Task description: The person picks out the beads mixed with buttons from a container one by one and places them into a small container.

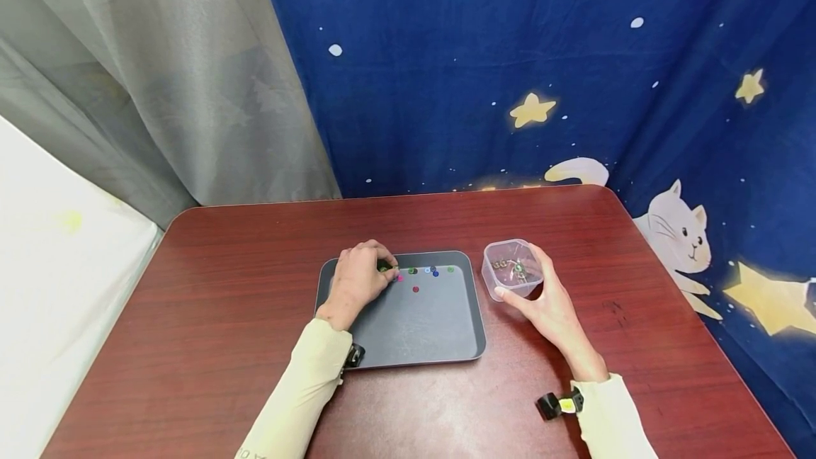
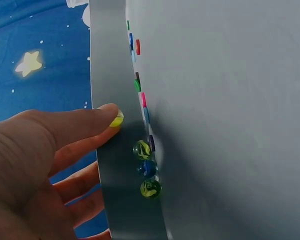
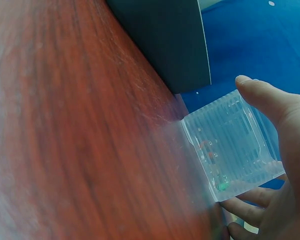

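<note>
Over the far left part of the grey tray (image 1: 421, 335), my left hand (image 1: 360, 276) pinches a yellow-and-clear marble (image 2: 117, 119) between thumb and finger. Just below it, along the tray's wall, lie two yellow-green marbles (image 2: 150, 188) and a blue marble (image 2: 147, 169). Small coloured discs, including a red disc (image 1: 416, 290) and a pink disc (image 2: 143, 99), are spread near the far side. To the right of the tray, my right hand (image 1: 551, 303) grips a clear plastic box (image 3: 225, 145) by its sides. A green marble (image 3: 223, 184) and other small pieces show inside the box.
The tray and box are on a reddish-brown wooden table (image 1: 210, 346). Behind it hangs a blue curtain (image 1: 433, 91) with stars and a cat, beside a grey curtain (image 1: 172, 91). A black wrist camera (image 1: 550, 406) sits at the right cuff.
</note>
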`<control>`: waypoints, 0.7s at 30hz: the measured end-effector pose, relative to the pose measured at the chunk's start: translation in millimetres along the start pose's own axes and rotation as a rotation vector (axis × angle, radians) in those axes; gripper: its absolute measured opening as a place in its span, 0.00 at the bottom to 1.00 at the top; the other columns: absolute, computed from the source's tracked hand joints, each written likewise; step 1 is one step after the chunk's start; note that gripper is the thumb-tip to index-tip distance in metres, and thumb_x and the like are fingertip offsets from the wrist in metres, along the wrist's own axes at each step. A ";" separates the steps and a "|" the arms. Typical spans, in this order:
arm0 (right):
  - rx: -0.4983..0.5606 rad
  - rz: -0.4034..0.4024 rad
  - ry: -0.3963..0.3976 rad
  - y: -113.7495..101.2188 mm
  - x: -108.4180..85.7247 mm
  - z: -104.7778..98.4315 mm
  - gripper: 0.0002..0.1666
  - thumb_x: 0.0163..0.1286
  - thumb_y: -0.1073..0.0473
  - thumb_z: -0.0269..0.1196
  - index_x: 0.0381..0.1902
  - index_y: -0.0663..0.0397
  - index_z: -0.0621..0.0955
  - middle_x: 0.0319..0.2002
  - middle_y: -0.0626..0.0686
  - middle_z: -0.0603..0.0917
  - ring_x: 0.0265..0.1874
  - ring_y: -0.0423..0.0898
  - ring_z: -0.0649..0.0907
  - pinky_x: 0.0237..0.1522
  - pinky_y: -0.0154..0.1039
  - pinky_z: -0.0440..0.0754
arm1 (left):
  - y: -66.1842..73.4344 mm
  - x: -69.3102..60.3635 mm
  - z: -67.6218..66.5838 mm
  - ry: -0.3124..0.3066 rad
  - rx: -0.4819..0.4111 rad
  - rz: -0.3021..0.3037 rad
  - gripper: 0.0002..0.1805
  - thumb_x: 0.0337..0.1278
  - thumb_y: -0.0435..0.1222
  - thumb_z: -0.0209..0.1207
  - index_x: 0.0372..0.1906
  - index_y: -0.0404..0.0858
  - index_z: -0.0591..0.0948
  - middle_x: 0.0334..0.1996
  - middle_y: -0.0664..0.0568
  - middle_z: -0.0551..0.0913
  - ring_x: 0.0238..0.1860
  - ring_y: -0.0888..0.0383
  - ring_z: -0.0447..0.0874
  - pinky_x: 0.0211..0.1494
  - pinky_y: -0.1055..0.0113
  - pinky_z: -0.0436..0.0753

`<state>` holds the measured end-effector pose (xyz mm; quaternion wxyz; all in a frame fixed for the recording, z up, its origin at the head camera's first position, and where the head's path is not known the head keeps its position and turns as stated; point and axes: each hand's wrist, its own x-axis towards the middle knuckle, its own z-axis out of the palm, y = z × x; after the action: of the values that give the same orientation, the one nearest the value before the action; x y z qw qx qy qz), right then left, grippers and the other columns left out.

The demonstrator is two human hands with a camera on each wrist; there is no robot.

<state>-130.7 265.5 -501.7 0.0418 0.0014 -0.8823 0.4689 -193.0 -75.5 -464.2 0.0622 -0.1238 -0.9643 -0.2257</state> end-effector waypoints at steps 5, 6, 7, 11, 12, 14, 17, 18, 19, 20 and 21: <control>-0.004 0.000 0.000 0.9 0.3 0.0 0.63 0.60 0.43 0.78 0.83 0.31 0.53 0.76 0.57 0.67 0.70 0.60 0.71 0.72 0.70 0.67 | 1.1 0.1 -2.6 0.017 -0.017 0.006 0.04 0.54 0.40 0.76 0.34 0.49 0.91 0.43 0.58 0.90 0.49 0.52 0.87 0.67 0.46 0.76; -0.007 0.000 0.000 1.1 0.5 0.2 0.63 0.60 0.43 0.78 0.83 0.31 0.53 0.76 0.57 0.67 0.70 0.60 0.71 0.72 0.69 0.67 | 1.4 0.3 -3.2 0.026 -0.021 0.011 0.04 0.53 0.40 0.76 0.34 0.49 0.91 0.43 0.58 0.90 0.49 0.53 0.87 0.66 0.47 0.77; -0.008 0.001 0.001 1.0 0.6 0.1 0.63 0.60 0.43 0.78 0.83 0.31 0.53 0.76 0.57 0.67 0.71 0.60 0.71 0.72 0.69 0.67 | 1.9 0.5 -3.9 0.035 -0.025 0.019 0.05 0.53 0.40 0.76 0.34 0.49 0.91 0.43 0.58 0.90 0.48 0.53 0.87 0.65 0.48 0.77; -0.012 0.006 0.002 -0.1 0.2 -0.4 0.63 0.60 0.43 0.78 0.83 0.31 0.53 0.76 0.57 0.67 0.71 0.60 0.72 0.72 0.69 0.67 | 4.2 1.4 -6.3 0.068 -0.043 0.047 0.05 0.53 0.39 0.77 0.35 0.48 0.92 0.42 0.57 0.90 0.46 0.53 0.88 0.60 0.52 0.81; -0.012 0.008 0.001 -0.7 0.0 -0.5 0.63 0.60 0.43 0.78 0.83 0.31 0.53 0.76 0.57 0.67 0.71 0.60 0.72 0.72 0.69 0.67 | 4.8 1.6 -6.6 0.073 -0.046 0.052 0.05 0.53 0.39 0.77 0.35 0.48 0.92 0.42 0.57 0.90 0.46 0.53 0.88 0.59 0.52 0.81; -0.014 0.009 0.002 -1.5 -0.3 -0.5 0.63 0.60 0.43 0.78 0.83 0.32 0.53 0.76 0.57 0.67 0.71 0.60 0.72 0.72 0.70 0.67 | 5.9 1.8 -6.9 0.079 -0.053 0.056 0.05 0.53 0.39 0.76 0.35 0.48 0.92 0.42 0.56 0.90 0.46 0.53 0.87 0.58 0.53 0.81; -0.013 0.009 0.004 -2.3 -0.1 -0.1 0.63 0.59 0.44 0.78 0.83 0.32 0.54 0.76 0.57 0.67 0.71 0.61 0.72 0.72 0.70 0.67 | 7.0 2.4 -6.6 0.081 -0.067 0.054 0.05 0.54 0.39 0.76 0.36 0.48 0.92 0.42 0.56 0.89 0.46 0.53 0.87 0.57 0.53 0.82; -0.013 0.008 0.005 -2.5 0.1 0.0 0.63 0.59 0.44 0.78 0.83 0.33 0.54 0.76 0.57 0.67 0.71 0.61 0.72 0.72 0.70 0.67 | 7.2 2.6 -6.4 0.082 -0.069 0.053 0.05 0.54 0.39 0.76 0.36 0.48 0.92 0.43 0.56 0.89 0.46 0.53 0.87 0.56 0.54 0.82; -0.014 0.007 0.006 -2.6 0.2 0.1 0.63 0.59 0.44 0.78 0.83 0.33 0.54 0.76 0.57 0.67 0.71 0.61 0.72 0.72 0.70 0.67 | 7.5 2.8 -6.3 0.083 -0.071 0.051 0.05 0.55 0.39 0.76 0.36 0.48 0.92 0.43 0.56 0.89 0.46 0.53 0.87 0.56 0.54 0.82; -0.013 0.007 0.006 -2.7 0.2 0.2 0.63 0.59 0.44 0.78 0.83 0.33 0.54 0.76 0.57 0.67 0.71 0.61 0.71 0.72 0.70 0.67 | 7.7 3.1 -6.2 0.083 -0.074 0.047 0.05 0.55 0.39 0.75 0.36 0.49 0.92 0.43 0.56 0.89 0.46 0.53 0.87 0.55 0.54 0.82; -0.013 0.008 0.004 -2.7 0.2 0.2 0.63 0.59 0.44 0.78 0.83 0.32 0.54 0.76 0.57 0.67 0.71 0.60 0.71 0.72 0.70 0.67 | 8.0 3.3 -6.3 0.085 -0.075 0.044 0.04 0.55 0.39 0.75 0.36 0.49 0.92 0.44 0.56 0.89 0.46 0.53 0.87 0.55 0.54 0.82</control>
<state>-130.8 263.8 -499.5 0.0415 -0.0033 -0.8852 0.4634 -193.6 -70.8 -454.6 0.1036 -0.1376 -0.9486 -0.2654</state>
